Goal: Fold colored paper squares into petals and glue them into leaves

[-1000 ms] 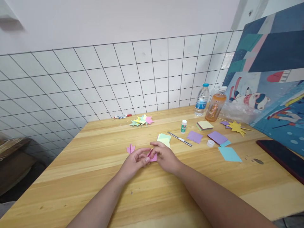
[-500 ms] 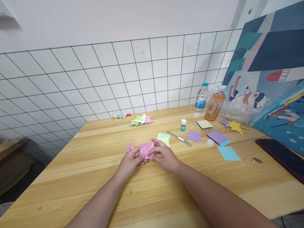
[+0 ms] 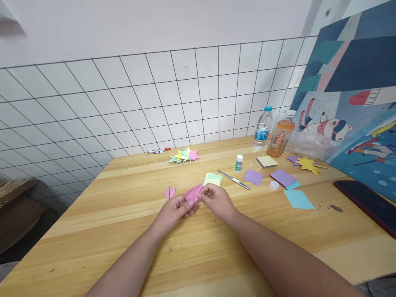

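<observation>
Between my two hands is a piece of pink paper (image 3: 194,192), creased and partly folded, held just over the wooden table. My left hand (image 3: 177,208) grips its lower left part, thumb on top. At its right edge, the thumb and fingers of my right hand (image 3: 215,201) pinch the paper. A small folded pink paper piece (image 3: 170,192) lies just beyond my left hand. Behind my right hand rest green and yellow paper squares (image 3: 212,178), partly covered by that hand. The fingers hide some of the pink paper's lower edge.
Right of my hands lie a utility knife (image 3: 233,180), a glue stick (image 3: 239,163), purple paper (image 3: 253,177), a white cap (image 3: 274,185) and blue paper (image 3: 299,199). Folded paper pieces (image 3: 185,155) sit at the back. Bottles (image 3: 262,130) stand back right; a phone (image 3: 365,204) lies far right.
The pink paper has gone from lying flat and square to a narrower, slanted folded shape. My right hand's fingers have drawn together at its right edge.
</observation>
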